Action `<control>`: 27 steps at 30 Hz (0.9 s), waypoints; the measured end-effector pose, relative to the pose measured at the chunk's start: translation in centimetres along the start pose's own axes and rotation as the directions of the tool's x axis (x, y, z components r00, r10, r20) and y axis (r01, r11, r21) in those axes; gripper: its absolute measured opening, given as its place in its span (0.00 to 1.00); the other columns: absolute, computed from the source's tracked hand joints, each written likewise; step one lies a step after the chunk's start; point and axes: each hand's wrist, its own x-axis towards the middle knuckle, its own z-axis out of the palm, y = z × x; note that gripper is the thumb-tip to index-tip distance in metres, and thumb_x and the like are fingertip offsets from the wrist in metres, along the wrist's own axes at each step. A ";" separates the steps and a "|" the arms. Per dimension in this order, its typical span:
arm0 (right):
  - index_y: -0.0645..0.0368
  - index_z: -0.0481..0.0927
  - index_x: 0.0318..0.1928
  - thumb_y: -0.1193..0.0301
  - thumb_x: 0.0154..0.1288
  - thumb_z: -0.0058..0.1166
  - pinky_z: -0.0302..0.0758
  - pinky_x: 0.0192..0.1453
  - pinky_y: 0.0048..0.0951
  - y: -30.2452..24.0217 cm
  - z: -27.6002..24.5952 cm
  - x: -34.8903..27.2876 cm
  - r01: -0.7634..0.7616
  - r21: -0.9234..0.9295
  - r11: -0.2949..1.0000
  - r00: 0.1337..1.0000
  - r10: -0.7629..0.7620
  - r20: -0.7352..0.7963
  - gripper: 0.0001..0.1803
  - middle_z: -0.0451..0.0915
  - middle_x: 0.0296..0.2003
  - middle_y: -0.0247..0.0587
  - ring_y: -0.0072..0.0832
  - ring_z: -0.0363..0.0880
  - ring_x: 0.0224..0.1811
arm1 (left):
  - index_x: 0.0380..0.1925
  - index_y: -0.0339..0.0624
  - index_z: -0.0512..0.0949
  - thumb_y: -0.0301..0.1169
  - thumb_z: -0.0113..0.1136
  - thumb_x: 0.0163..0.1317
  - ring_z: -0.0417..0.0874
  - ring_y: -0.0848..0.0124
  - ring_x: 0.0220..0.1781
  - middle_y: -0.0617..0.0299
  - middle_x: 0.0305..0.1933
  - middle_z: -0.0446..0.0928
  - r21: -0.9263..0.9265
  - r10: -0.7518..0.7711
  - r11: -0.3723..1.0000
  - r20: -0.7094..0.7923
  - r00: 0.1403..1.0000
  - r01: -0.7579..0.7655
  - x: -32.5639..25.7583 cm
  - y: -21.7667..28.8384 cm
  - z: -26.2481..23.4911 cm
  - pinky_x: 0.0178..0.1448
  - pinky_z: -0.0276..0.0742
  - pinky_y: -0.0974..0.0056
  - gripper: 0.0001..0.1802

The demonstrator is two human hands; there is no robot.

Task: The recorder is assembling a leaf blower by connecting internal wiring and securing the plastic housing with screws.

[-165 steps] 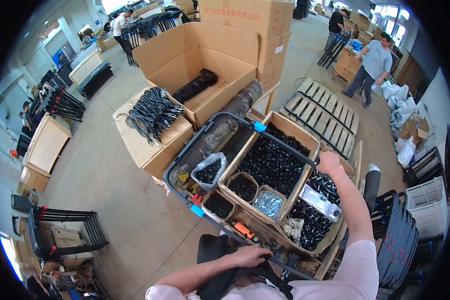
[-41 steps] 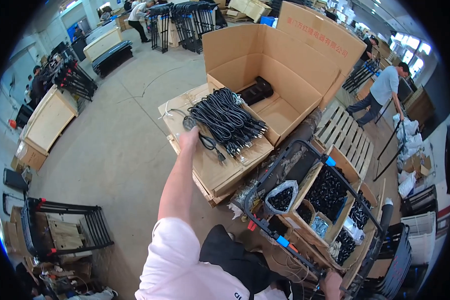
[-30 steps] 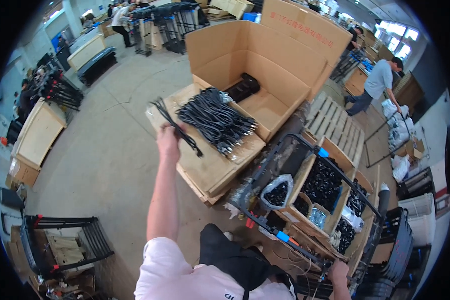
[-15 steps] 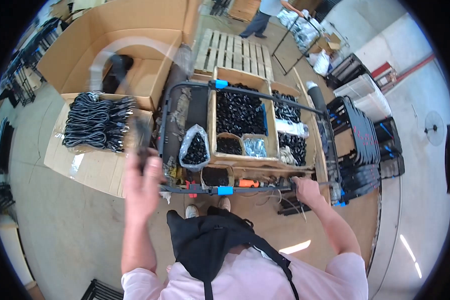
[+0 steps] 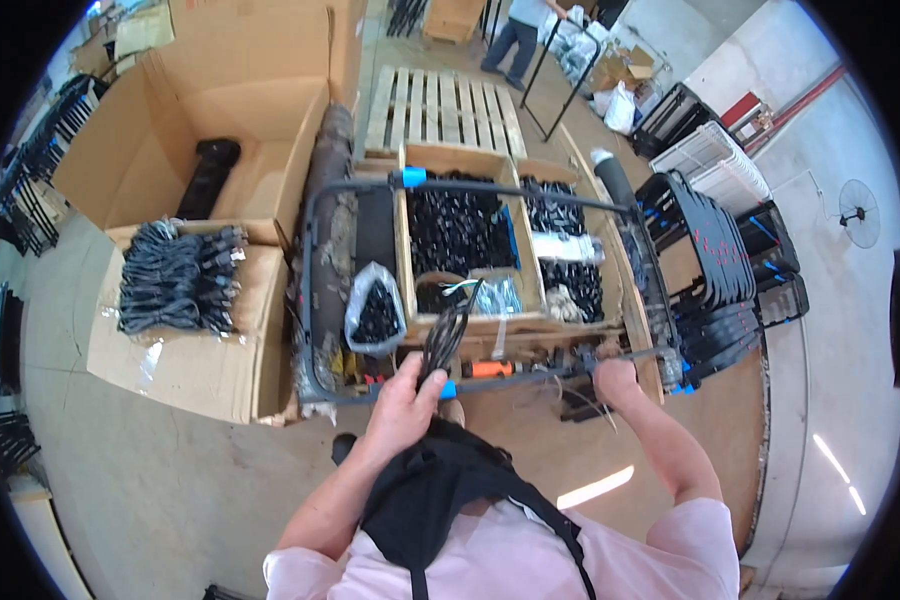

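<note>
My left hand (image 5: 402,408) is closed around a folded black cable (image 5: 444,340) at the near edge of the bench. Loose coloured wire ends show at the cable's top. A black tubular frame (image 5: 530,190) with blue tape lies across the bench, and its near bar passes beside this hand. At the right end of that bar, my right hand (image 5: 615,380) is closed on the frame; its fingertips are partly hidden. Left of the bench, a stack of bundled black cables (image 5: 178,278) rests on a cardboard flap.
A large open carton (image 5: 260,130) stands at the far left. Wooden bins (image 5: 402,230) hold small black parts, beside a clear bag (image 5: 375,312) of them. An orange-bodied tool (image 5: 490,368) lies in front. Black frames (image 5: 715,245) lean at right; a person (image 5: 515,45) works beyond the pallet (image 5: 440,105).
My left hand has swung right from beside the cable stack to the front of the bench, carrying the cable. My right hand stays at the frame's near right end.
</note>
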 end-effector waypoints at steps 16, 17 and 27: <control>0.62 0.76 0.51 0.56 0.70 0.60 0.84 0.52 0.50 -2.5 1.9 1.5 -0.051 0.330 0.943 0.994 0.081 -0.079 0.22 0.89 0.41 0.55 0.49 0.90 0.46 | 0.58 0.42 0.78 0.38 0.54 0.82 0.75 0.79 0.34 0.67 0.39 0.78 -0.101 0.109 0.988 -0.085 0.990 -0.117 0.2 -3.2 0.3 0.40 0.77 0.67 0.14; 0.63 0.75 0.51 0.57 0.71 0.59 0.84 0.52 0.51 -2.7 1.7 1.5 -0.127 0.385 0.914 0.987 0.156 -0.045 0.22 0.89 0.40 0.56 0.50 0.90 0.46 | 0.58 0.42 0.78 0.38 0.54 0.82 0.75 0.79 0.34 0.67 0.39 0.78 -0.093 0.113 0.988 -0.099 0.989 -0.123 0.2 -2.9 0.2 0.40 0.77 0.67 0.14; 0.65 0.70 0.74 0.45 0.87 0.34 0.73 0.72 0.43 -13.0 -14.4 3.0 -0.092 0.932 -0.351 0.935 -0.353 -0.041 0.37 0.80 0.67 0.49 0.39 0.79 0.68 | 0.62 0.41 0.76 0.43 0.53 0.82 0.86 0.55 0.49 0.47 0.46 0.83 0.085 0.243 0.967 -0.046 0.969 -0.238 1.8 -3.1 1.7 0.55 0.79 0.53 0.20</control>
